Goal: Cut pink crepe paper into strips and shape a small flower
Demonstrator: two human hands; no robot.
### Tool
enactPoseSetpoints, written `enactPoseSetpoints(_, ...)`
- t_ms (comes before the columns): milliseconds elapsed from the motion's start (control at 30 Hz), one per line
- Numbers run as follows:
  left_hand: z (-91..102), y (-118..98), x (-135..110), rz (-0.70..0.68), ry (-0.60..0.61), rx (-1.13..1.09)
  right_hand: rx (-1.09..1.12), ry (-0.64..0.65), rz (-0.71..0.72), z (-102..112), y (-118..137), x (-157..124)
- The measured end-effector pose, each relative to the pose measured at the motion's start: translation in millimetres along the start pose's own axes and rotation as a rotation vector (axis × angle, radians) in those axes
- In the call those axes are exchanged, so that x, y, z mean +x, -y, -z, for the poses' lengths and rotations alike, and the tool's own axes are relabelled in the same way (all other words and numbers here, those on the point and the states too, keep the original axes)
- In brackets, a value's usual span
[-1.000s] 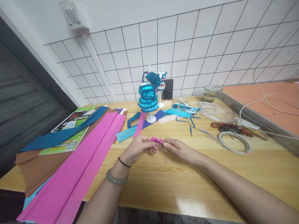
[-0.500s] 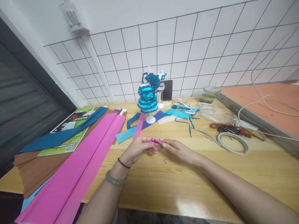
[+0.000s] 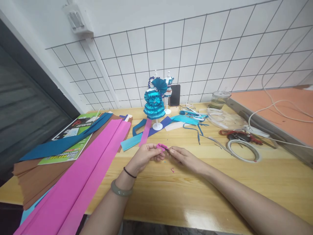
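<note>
Near the middle of the table, my left hand (image 3: 148, 152) pinches a small piece of magenta crepe paper (image 3: 160, 146) between thumb and fingers. My right hand (image 3: 182, 156) is closed on a slim dark pointed tool (image 3: 166, 149), whose tip reaches to the magenta paper; most of it is hidden in the fingers, so I cannot tell its exact kind. A tiny pink paper scrap (image 3: 172, 170) lies on the table below the hands. Behind them stands a small white dress form in a teal pleated paper dress (image 3: 154, 104).
Long magenta crepe paper strips (image 3: 97, 147), brown paper (image 3: 29, 176) and a green magazine (image 3: 61, 155) cover the left side. A second small dress form (image 3: 168, 93) and a phone (image 3: 175, 95) stand at the back. On the right lie a tape roll (image 3: 244, 159) and a glass cup (image 3: 218, 99).
The dark tool now shows between the right fingers and the magenta paper. The paper looks flatter and slightly turned. Both hands stay almost in place.
</note>
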State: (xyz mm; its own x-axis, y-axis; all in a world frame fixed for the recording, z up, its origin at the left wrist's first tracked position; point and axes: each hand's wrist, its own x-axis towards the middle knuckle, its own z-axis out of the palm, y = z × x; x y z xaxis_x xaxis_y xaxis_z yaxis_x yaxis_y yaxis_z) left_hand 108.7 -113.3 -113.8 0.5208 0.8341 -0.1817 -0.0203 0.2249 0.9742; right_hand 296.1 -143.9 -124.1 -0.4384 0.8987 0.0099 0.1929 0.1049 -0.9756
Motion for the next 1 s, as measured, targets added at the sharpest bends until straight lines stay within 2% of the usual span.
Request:
enactPoseSetpoints(233, 0.6, 0.6, -0.1, -0.022, 0.012, 0.029, 0.086, 0.034, -0.042, -2.0, -1.7, -1.2)
enactPoseSetpoints(533, 1.8, 3.0, 0.3, 0.016, 0.037, 0.05, -0.025, 0.035, 0.016, -2.3, 8.5, -1.6)
enactPoseSetpoints(1000, 2.7, 3.2, -0.5, 0.012, 0.04, 0.04, -0.066, 0.054, 0.053, 1.0, 3.7, -0.7)
